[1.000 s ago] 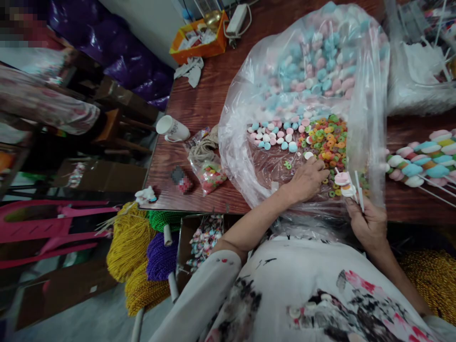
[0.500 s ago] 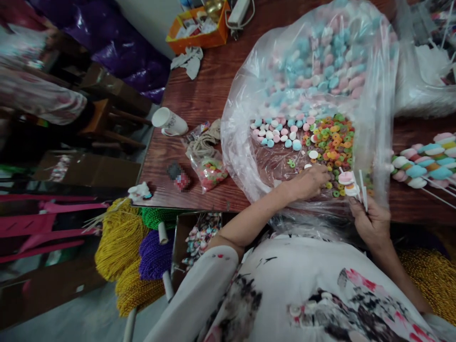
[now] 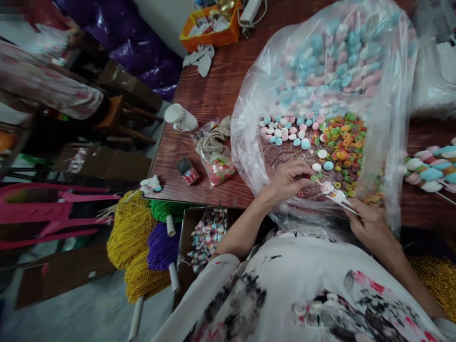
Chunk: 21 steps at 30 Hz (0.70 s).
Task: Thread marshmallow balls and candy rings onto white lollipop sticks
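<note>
My right hand (image 3: 370, 225) grips thin white sticks, and one is a candy skewer (image 3: 335, 194) threaded with pink and white marshmallow pieces. The skewer lies tilted, its tip toward my left hand. My left hand (image 3: 288, 181) is closed in a pinch just off that tip; what sits between the fingertips is too small to make out. Colourful ring-shaped gummies (image 3: 344, 137) lie heaped beyond both hands. Loose pink, white and blue marshmallows (image 3: 285, 129) are spread to their left, with a blue one (image 3: 328, 165) near my left fingers. A large clear plastic bag (image 3: 245, 123) surrounds these sweets.
Finished marshmallow skewers (image 3: 427, 166) lie at the right. A white mug (image 3: 180, 118), a small bag of gummies (image 3: 217, 167) and an orange box (image 3: 210, 34) stand on the table's left. A carton of wrapped sweets (image 3: 208, 237) sits below. Another person's sleeve (image 3: 53, 80) shows far left.
My left hand has come up from the gummies and moved left, to the skewer's tip. The skewer in my right hand has tipped over toward the left. The view has shifted slightly.
</note>
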Each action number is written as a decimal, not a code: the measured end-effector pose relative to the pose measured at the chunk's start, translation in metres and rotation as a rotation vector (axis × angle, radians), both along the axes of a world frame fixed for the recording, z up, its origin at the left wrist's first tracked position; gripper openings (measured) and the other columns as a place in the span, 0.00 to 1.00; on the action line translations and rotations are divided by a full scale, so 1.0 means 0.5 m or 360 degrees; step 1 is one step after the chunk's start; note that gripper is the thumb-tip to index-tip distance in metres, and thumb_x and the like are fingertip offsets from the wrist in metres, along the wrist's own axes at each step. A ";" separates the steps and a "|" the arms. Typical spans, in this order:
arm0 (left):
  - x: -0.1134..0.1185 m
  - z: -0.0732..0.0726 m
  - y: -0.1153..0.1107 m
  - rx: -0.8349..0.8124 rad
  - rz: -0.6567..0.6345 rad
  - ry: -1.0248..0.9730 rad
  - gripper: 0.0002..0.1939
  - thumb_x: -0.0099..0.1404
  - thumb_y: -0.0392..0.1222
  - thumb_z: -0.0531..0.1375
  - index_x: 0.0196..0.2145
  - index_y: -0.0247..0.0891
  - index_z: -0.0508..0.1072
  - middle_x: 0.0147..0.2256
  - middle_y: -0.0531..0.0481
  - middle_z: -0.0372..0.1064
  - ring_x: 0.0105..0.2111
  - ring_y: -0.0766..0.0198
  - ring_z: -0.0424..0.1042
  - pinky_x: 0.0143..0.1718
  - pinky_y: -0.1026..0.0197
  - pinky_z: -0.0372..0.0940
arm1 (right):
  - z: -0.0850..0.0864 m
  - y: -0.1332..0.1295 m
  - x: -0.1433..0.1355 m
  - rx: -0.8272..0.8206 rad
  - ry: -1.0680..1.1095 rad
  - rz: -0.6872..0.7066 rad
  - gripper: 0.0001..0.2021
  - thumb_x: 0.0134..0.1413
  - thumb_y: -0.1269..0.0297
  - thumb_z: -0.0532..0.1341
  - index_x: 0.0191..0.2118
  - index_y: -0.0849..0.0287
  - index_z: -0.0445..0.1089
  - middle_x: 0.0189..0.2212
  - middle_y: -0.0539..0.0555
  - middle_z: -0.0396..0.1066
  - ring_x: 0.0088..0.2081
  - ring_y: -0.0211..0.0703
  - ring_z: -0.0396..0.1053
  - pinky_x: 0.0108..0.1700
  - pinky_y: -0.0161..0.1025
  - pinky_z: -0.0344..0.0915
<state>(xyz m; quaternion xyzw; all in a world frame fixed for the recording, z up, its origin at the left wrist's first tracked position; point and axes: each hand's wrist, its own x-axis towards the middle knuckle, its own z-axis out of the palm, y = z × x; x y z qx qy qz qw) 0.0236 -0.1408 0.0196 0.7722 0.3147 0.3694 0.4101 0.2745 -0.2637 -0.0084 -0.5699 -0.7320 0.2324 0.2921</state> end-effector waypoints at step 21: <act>0.072 -0.028 -0.035 0.0605 0.0246 0.0133 0.11 0.67 0.33 0.55 0.44 0.38 0.76 0.39 0.45 0.77 0.40 0.62 0.75 0.45 0.55 0.70 | -0.013 0.005 0.004 0.0004 -0.0383 -0.0251 0.10 0.59 0.67 0.54 0.37 0.58 0.73 0.22 0.53 0.71 0.24 0.45 0.68 0.28 0.39 0.57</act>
